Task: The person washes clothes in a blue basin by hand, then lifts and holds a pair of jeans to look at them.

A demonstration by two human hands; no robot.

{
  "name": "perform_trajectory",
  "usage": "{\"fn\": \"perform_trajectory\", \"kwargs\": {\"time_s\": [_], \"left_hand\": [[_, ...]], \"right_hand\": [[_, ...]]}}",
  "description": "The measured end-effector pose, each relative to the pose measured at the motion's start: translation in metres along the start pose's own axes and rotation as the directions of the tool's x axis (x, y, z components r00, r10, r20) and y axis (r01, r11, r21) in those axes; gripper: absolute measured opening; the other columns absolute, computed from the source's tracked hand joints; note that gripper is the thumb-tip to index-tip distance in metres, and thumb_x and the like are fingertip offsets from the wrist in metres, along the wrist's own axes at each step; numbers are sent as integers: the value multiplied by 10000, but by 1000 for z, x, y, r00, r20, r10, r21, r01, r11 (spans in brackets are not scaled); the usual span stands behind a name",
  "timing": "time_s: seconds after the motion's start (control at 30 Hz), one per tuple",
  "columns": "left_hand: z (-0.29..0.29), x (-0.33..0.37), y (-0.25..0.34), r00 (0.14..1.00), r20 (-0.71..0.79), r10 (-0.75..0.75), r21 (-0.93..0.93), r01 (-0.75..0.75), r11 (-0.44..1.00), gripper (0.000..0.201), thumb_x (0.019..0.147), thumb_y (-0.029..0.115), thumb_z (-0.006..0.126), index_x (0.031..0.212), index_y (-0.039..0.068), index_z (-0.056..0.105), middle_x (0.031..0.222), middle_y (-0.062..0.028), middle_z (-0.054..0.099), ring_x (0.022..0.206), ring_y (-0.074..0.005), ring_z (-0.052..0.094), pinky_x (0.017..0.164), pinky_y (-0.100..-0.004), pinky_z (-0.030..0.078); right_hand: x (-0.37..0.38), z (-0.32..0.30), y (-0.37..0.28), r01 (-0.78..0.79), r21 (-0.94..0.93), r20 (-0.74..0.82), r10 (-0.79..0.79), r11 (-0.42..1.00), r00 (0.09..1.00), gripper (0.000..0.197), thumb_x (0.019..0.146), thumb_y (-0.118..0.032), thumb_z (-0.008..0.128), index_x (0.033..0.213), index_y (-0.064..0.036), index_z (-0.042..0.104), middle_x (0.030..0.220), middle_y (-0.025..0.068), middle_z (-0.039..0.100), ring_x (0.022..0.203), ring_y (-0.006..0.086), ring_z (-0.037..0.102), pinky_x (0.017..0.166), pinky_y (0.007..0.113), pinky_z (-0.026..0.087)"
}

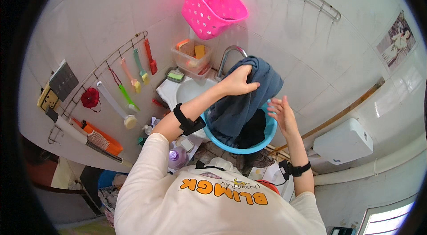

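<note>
My left hand point(239, 82) grips a blue-grey cloth garment point(261, 79) near its top and lifts it in front of the tap. The cloth hangs down in folds into a light-blue basin point(269, 139), where its lower end rests; its exact kind cannot be made out. Beside it in the basin lies a black cloth point(252, 132). At the basin's right rim, my right hand point(283, 114) is raised with its fingers apart and nothing in it. The basin covers part of the white sink point(195, 90), and the curved metal tap point(230, 52) stands behind the garment.
A pink basket point(209, 8) hangs from the wall above. Clear plastic boxes point(193, 59) with sponges stand behind the sink. Several brushes point(129, 75) hang from a left rail. A purple bottle point(178, 157) stands near my left arm; a white cistern point(344, 141) is at right.
</note>
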State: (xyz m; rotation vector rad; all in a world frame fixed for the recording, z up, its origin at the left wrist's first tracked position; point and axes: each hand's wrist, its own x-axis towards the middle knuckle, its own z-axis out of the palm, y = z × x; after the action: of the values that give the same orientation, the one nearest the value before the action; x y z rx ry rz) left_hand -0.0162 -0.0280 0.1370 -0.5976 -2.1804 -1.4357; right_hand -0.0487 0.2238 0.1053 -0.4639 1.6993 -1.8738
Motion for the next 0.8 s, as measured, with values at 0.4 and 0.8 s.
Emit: {"fn": "perform_trajectory", "kwargs": {"time_s": [0.4, 0.8], "left_hand": [[-25, 33, 45, 990, -132, -48, -283, 9, 959, 194, 728, 44, 568, 906, -26, 531, 816, -6, 511, 760, -76, 481, 661, -226, 416], [-82, -15, -3, 905, -253, -341, -388, 228, 893, 612, 840, 473, 586, 1192, -18, 490, 1124, -127, 567, 1088, -192, 527, 922, -314, 411]], "right_hand": [[38, 62, -48, 355, -105, -96, -365, 929, 926, 611, 781, -221, 705, 1244, 65, 428, 1211, 139, 519, 1109, 237, 496, 965, 341, 369], [54, 77, -105, 469, 305, 21, -498, 829, 867, 307, 873, -158, 588, 1095, 47, 531, 1076, 118, 592, 996, 203, 576, 876, 322, 461]]}}
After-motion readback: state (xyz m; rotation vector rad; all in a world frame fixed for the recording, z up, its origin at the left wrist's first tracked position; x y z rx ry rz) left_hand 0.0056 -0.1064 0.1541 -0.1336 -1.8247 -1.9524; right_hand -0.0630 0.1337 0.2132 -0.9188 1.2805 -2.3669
